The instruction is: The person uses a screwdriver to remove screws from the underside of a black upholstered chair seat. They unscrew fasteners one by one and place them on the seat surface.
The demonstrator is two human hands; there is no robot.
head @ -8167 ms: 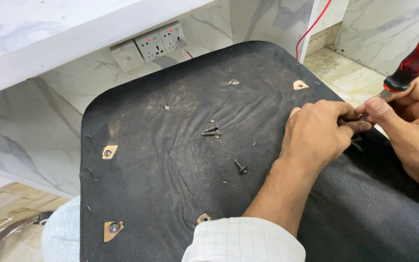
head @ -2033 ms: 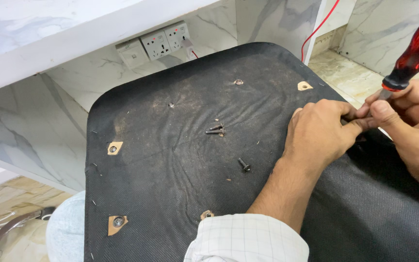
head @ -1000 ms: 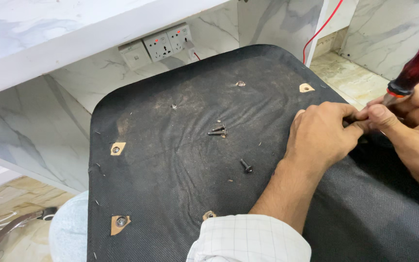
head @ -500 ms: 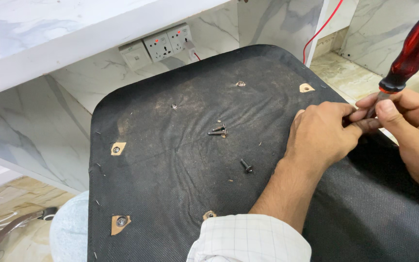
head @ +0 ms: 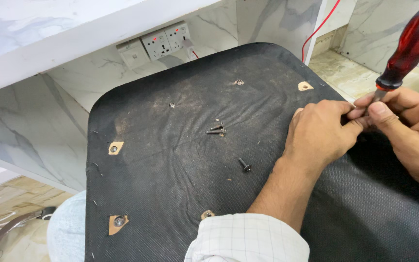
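An upturned seat pad covered in black fabric lies across my lap. My left hand rests on its right side, fingers closed and pinching at the lower end of a screwdriver's metal shaft. My right hand grips that shaft just under the red handle of the screwdriver, which stands steeply up to the right. What sits under the fingertips is hidden. Two loose dark screws lie mid-pad, and a third screw lies nearer my left wrist.
Cut-out mounting holes show at the pad's corners, one at the near left and one at the far right. Wall sockets sit under a white counter. A red wire hangs at the back. A metal chair part lies on the floor.
The red handle has swung up to a steeper angle. Both hands stay pinched at the same spot on the pad's right side, and the loose screws have not moved.
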